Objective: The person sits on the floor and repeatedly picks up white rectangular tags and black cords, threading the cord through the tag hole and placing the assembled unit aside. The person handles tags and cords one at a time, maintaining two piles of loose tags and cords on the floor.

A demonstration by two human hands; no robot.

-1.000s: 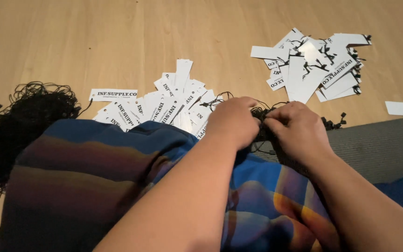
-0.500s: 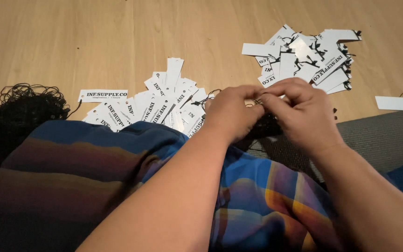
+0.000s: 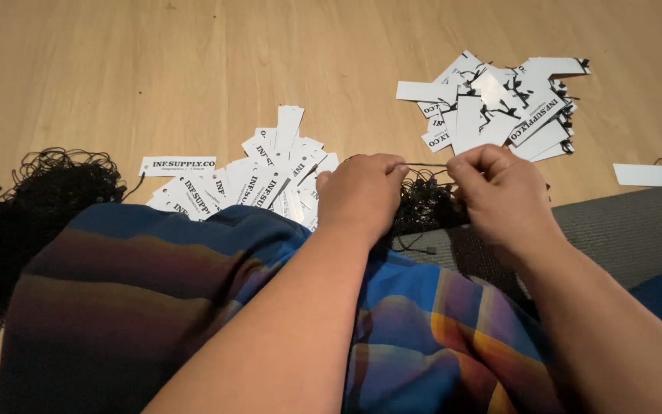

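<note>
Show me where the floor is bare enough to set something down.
Bare wooden floor runs across the far side, beyond the near pile of white tags, and between it and the far tag pile. It is crowded around the left hand and right hand, over the black string bundle.

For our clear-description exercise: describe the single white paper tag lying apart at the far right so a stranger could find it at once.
Start at the pale wooden floor, then find the grey mat's upper edge at the right. Just above it lies one white rectangular paper tag, alone, with a thin black string at its right end, unlike the heaped tags.
</note>
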